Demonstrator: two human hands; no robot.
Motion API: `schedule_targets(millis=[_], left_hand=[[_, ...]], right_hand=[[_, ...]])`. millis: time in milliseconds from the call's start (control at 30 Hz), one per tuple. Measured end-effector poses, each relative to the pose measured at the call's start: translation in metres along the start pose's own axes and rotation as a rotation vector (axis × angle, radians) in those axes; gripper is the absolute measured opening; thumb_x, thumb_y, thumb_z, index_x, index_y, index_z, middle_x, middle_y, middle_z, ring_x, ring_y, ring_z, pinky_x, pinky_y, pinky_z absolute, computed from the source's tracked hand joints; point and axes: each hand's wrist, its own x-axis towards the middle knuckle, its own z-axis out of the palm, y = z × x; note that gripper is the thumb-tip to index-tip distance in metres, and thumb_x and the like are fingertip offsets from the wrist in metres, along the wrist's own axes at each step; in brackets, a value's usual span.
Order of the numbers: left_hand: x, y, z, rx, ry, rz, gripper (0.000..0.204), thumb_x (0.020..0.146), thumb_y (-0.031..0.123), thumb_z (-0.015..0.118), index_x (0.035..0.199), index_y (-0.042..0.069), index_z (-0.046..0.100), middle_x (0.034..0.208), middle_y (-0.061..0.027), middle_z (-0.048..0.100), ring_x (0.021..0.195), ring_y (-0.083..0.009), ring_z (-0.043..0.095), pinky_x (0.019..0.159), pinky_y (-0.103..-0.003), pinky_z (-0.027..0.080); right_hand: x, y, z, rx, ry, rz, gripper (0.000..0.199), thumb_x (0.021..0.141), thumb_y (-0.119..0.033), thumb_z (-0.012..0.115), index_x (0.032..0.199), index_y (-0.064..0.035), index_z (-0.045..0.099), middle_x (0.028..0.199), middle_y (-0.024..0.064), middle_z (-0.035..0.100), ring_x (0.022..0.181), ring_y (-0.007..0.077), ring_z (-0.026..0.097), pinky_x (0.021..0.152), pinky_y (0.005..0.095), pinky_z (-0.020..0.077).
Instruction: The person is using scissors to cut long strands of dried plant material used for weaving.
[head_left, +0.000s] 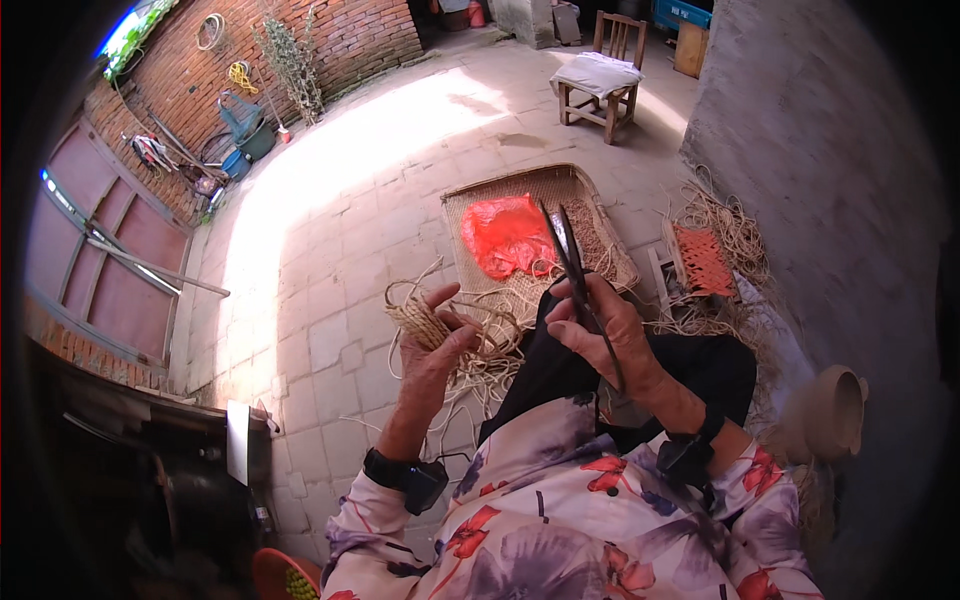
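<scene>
My left hand [430, 365] is closed around a bundle of pale woven straw cord [416, 318], with the thumb and fingers pressed onto it. Loose cord ends [485, 370] trail from the bundle down beside my knee. A pair of dark metal scissors [570, 250] is held in my right hand [622, 345], its blades pointing up and slightly parted. The scissors are apart from the cord, over my dark trouser leg. The fingers behind their handles are partly hidden.
Ahead lies a shallow woven tray [458, 190] holding a red plastic bag [505, 235] and small brown grains. To the right are a small stool with an orange woven seat [704, 260], coiled cord [735, 225] and a clay pot [822, 412]. A wooden chair [603, 80] stands farther back.
</scene>
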Motion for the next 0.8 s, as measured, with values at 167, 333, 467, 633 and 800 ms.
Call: schedule_targets(millis=[167, 333, 467, 633, 800], left_hand=[[-0.005, -0.008, 0.025, 0.054, -0.193, -0.040, 0.064, 0.078, -0.001, 0.063, 0.133, 0.001, 0.031, 0.080, -0.0051, 0.060, 0.073, -0.0116, 0.058, 0.066, -0.024, 0.047], [-0.008, -0.014, 0.034, 0.031, -0.325, -0.056, 0.067, 0.078, -0.005, 0.060, 0.135, 0.005, 0.026, 0.081, -0.0042, 0.060, 0.077, -0.0113, 0.058, 0.067, -0.024, 0.047], [-0.010, -0.011, 0.050, 0.026, -0.283, -0.100, 0.068, 0.078, -0.006, 0.059, 0.135, 0.007, 0.025, 0.083, -0.0051, 0.062, 0.078, -0.0115, 0.059, 0.068, -0.024, 0.048], [-0.004, -0.015, 0.045, 0.351, -0.392, -0.080, 0.068, 0.079, 0.000, 0.063, 0.136, 0.003, 0.027, 0.083, -0.0051, 0.064, 0.073, -0.0105, 0.059, 0.067, -0.023, 0.048], [0.001, -0.006, 0.009, 0.128, -0.391, -0.167, 0.054, 0.078, 0.005, 0.065, 0.128, 0.006, 0.043, 0.078, -0.0067, 0.063, 0.067, -0.0090, 0.056, 0.057, -0.021, 0.043]], right_hand=[[0.015, -0.010, 0.010, -0.346, -0.074, -0.204, 0.031, 0.076, -0.006, 0.065, 0.103, -0.0034, 0.051, 0.073, 0.0128, 0.056, 0.058, 0.0164, 0.056, 0.055, 0.0265, 0.0437], [0.016, 0.003, 0.011, -0.278, -0.046, -0.118, 0.033, 0.073, -0.010, 0.067, 0.101, -0.0033, 0.050, 0.070, 0.0143, 0.057, 0.056, 0.0239, 0.058, 0.052, 0.0305, 0.0438], [0.014, 0.010, 0.012, -0.245, -0.134, 0.043, 0.035, 0.072, -0.010, 0.067, 0.101, -0.0029, 0.049, 0.069, 0.0122, 0.057, 0.057, 0.0209, 0.058, 0.053, 0.0296, 0.0445], [0.010, 0.028, 0.007, -0.130, -0.098, 0.183, 0.034, 0.069, -0.005, 0.061, 0.100, -0.0020, 0.049, 0.068, 0.0067, 0.056, 0.060, 0.0133, 0.055, 0.056, 0.0284, 0.0454], [0.022, 0.027, -0.034, -0.338, 0.091, 0.161, 0.034, 0.067, -0.006, 0.061, 0.099, -0.0017, 0.050, 0.070, 0.0079, 0.057, 0.062, 0.0163, 0.058, 0.060, 0.0295, 0.0467]])
